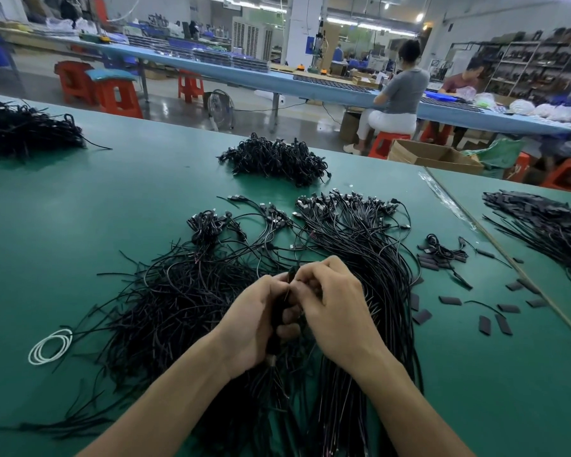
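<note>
**Both hands closed on a small bunch of black cables**

The left hand (254, 321) was curled round a thin bunch of cables (275, 334), gripping it upright just above the green surface (80, 209). The right hand (333, 311) met it from the other side, with fingertips pinching the bunch's top end. The two hands touched there. The bunch looked slim, dark and matte. Its lower end ran down into the loose pile (178, 298) spread beneath the wrists. How many strands it held could not be told.

Behind the hands lay a fan of plug-ended leads (360, 232), their connectors pointing away. Short flat black sleeves (450, 300) were scattered to the right, and a white coil (50, 346) lay to the left.
</note>
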Demonstrator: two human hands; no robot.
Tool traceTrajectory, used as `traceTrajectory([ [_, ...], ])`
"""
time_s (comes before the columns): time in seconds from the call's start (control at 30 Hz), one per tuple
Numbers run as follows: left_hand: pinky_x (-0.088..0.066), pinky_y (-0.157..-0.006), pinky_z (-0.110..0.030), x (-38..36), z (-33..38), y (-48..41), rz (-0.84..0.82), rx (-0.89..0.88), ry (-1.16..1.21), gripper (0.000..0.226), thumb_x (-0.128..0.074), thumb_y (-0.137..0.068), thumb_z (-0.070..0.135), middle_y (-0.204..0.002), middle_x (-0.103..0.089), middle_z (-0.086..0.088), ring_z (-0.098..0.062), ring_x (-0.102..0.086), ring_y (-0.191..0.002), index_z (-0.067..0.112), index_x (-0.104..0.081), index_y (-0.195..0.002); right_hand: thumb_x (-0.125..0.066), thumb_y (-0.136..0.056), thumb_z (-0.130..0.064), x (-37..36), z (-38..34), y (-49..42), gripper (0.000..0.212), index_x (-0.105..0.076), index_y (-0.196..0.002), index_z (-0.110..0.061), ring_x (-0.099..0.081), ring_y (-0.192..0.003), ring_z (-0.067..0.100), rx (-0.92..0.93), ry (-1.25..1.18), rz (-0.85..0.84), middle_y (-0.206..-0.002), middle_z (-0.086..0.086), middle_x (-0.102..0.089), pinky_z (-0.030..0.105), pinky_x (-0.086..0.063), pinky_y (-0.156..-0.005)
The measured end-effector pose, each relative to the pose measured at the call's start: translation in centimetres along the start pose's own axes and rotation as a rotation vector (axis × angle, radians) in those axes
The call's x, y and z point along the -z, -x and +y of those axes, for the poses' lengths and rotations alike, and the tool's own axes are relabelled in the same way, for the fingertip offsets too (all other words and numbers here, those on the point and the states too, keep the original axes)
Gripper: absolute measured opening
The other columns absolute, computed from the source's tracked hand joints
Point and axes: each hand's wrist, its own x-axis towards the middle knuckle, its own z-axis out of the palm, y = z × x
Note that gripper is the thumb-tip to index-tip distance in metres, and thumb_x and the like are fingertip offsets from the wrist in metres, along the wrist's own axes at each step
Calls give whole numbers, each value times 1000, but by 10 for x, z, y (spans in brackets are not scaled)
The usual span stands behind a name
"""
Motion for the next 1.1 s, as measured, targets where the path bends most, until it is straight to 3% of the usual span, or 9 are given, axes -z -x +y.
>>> traceTrajectory([
  [0.13,-42,-55,-25,-11,-2,1,206,-170,-164,48,-33,-104,48,-81,-67,2,-7,-51,-61,24,-74,-101,-66,-94,-12,-4,-8,2,22,-65,-78,-27,-60,-78,-3,-129,-328,71,-91,-6,-60,11,-47,-69],
  [0.23,-49,-61,-26,-22,-1,1,348,-375,-280,52,-31,-94,64,-88,-74,4,-3,-62,-65,34,-74,-96,-60,-98,-11,-9,-15,6,16,-68,-83,-10,-64,-65,11,-286,-707,23,-81,4,-69,23,-55,-62],
  [0.33,-57,-67,-31,-25,2,0,371,-510,-274,49,-39,-88,64,-88,-74,2,-11,-69,-75,31,-74,-89,-59,-99,-15,-9,-18,4,23,-66,-77,-10,-61,-72,22,-450,-952,-69,-76,8,-66,40,-54,-72],
  [0.53,-50,-83,-22,-17,12,-1,167,-646,-272,30,-67,-86,40,-83,-64,9,-3,-60,-86,22,-71,-63,-57,-97,-9,-8,-17,4,15,-71,-93,-5,-64,-71,9,-497,-1173,-159,-79,4,-70,24,-53,-69],
  [0.63,-45,-95,-16,-9,14,2,183,-639,-506,10,-72,-79,39,-120,-60,17,3,-52,-121,30,-74,-83,-58,-97,-10,-3,-13,0,15,-71,-96,-4,-63,-73,13,-466,-1215,-128,-82,6,-69,23,-53,-66],
  [0.7,-36,-100,-13,-4,12,4,258,-605,-714,39,-74,-72,51,-130,-49,22,6,-42,-129,47,-64,-109,-58,-98,-12,1,-8,-2,18,-68,-83,-10,-59,-62,10,-477,-1200,-107,-69,1,-64,22,-51,-56],
  [0.87,-48,-74,-18,4,8,3,333,-558,-692,75,-89,-66,46,-107,-46,8,1,-50,-87,49,-41,-123,-60,-97,-12,6,5,-2,23,-66,-76,-16,-54,-61,3,-310,-910,-53,-64,-6,-60,16,-48,-62],
  [1.0,-43,-54,-21,6,12,0,249,-457,-750,52,-84,-74,36,-69,-56,5,-8,-49,-56,29,-49,-112,-62,-96,-13,6,10,-2,14,-68,-83,-11,-57,-71,8,-237,-804,-33,-70,-3,-63,20,-52,-74],
  [1.1,-46,-44,-24,7,17,0,151,-325,-818,36,-76,-83,38,-64,-69,-4,-16,-61,-47,29,-51,-108,-62,-97,-12,4,12,0,14,-67,-83,-11,-59,-71,10,-237,-813,-19,-71,-3,-63,21,-53,-72],
])
